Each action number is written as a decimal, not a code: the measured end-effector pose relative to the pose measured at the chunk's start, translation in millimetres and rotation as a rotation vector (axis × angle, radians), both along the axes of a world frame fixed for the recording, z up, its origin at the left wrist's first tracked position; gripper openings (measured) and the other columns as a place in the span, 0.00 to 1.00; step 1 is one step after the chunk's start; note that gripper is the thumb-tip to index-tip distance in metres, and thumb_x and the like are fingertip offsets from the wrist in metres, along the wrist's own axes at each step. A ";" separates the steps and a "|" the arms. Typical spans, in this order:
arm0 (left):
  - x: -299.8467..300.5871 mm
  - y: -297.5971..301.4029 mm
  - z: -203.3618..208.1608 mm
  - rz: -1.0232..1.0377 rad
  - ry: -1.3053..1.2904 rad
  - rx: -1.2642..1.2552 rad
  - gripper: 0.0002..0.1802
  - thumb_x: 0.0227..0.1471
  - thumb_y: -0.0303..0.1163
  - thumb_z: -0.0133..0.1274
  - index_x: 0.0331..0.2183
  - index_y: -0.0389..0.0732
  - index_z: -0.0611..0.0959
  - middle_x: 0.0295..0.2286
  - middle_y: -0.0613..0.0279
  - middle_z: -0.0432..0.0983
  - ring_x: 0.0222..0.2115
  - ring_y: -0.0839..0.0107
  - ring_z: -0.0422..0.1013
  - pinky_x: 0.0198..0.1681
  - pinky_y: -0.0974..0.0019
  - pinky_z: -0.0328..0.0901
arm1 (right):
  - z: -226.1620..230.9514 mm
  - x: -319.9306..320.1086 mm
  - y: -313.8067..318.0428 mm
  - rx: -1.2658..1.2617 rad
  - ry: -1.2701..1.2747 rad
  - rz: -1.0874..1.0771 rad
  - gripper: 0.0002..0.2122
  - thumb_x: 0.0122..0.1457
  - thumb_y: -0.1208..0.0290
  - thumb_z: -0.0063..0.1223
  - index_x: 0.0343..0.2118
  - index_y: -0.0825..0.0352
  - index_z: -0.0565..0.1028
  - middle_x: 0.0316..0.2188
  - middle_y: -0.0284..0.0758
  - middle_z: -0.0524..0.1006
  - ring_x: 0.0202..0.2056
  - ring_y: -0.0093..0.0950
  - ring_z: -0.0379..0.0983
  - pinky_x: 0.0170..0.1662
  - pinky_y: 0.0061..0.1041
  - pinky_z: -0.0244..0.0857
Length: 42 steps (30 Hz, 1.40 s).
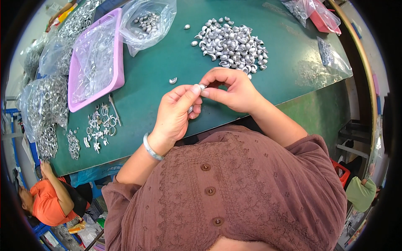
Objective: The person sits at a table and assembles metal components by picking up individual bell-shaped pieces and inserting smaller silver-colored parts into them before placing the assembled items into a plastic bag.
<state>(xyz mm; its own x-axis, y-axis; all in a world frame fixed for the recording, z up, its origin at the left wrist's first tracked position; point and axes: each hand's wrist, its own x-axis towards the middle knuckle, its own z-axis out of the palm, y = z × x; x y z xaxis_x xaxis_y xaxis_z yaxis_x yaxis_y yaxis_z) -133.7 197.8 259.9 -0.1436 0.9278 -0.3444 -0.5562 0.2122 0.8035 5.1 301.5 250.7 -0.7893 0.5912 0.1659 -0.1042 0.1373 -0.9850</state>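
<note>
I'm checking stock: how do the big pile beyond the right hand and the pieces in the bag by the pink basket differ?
The pile lies bare on the table; the bagged pieces sit inside a clear bag. The pile spreads wider; the bagged pieces look fewer. Both are small, silver-grey and rounded.

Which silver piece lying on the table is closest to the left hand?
The lone curved piece just beyond the left hand. It lies by itself, while the big pile is farther off to the right.
</note>
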 end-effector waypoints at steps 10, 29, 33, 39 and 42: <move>-2.9 -0.2 -11.6 -0.118 -0.122 0.111 0.13 0.54 0.37 0.43 0.33 0.37 0.75 0.23 0.68 0.69 0.20 0.81 0.62 0.22 0.79 0.57 | 9.6 -4.1 -3.6 0.562 0.042 -0.159 0.07 0.41 0.79 0.56 0.26 0.66 0.72 0.26 0.32 0.71 0.27 0.27 0.68 0.29 0.22 0.63; -12.9 2.2 -16.9 -0.110 -0.326 0.028 0.12 0.51 0.34 0.44 0.34 0.35 0.74 0.29 0.59 0.68 0.26 0.72 0.64 0.23 0.75 0.59 | 6.7 43.2 25.8 1.008 -0.406 -0.230 0.08 0.36 0.74 0.58 0.23 0.66 0.73 0.31 0.33 0.67 0.37 0.33 0.62 0.41 0.29 0.57; -8.4 3.6 -12.4 -0.088 -0.237 -0.027 0.09 0.51 0.31 0.45 0.32 0.36 0.74 0.25 0.64 0.67 0.23 0.76 0.62 0.21 0.78 0.56 | -0.5 37.9 23.1 1.040 -0.384 -0.261 0.07 0.37 0.75 0.57 0.22 0.66 0.73 0.34 0.33 0.68 0.39 0.33 0.61 0.42 0.30 0.56; 1.5 4.3 -2.4 -0.092 -0.076 -0.105 0.10 0.50 0.30 0.48 0.37 0.38 0.74 0.21 0.69 0.66 0.20 0.81 0.60 0.20 0.80 0.54 | 3.1 33.3 14.3 0.841 -0.107 -0.254 0.07 0.37 0.78 0.58 0.22 0.63 0.73 0.32 0.32 0.68 0.35 0.32 0.62 0.39 0.29 0.57; 8.0 5.1 1.8 -0.119 -0.003 -0.036 0.12 0.48 0.29 0.50 0.38 0.38 0.74 0.22 0.71 0.66 0.19 0.83 0.59 0.20 0.81 0.54 | 6.3 29.0 9.1 0.894 -0.011 -0.235 0.09 0.36 0.79 0.58 0.22 0.62 0.73 0.31 0.32 0.69 0.33 0.32 0.63 0.36 0.28 0.58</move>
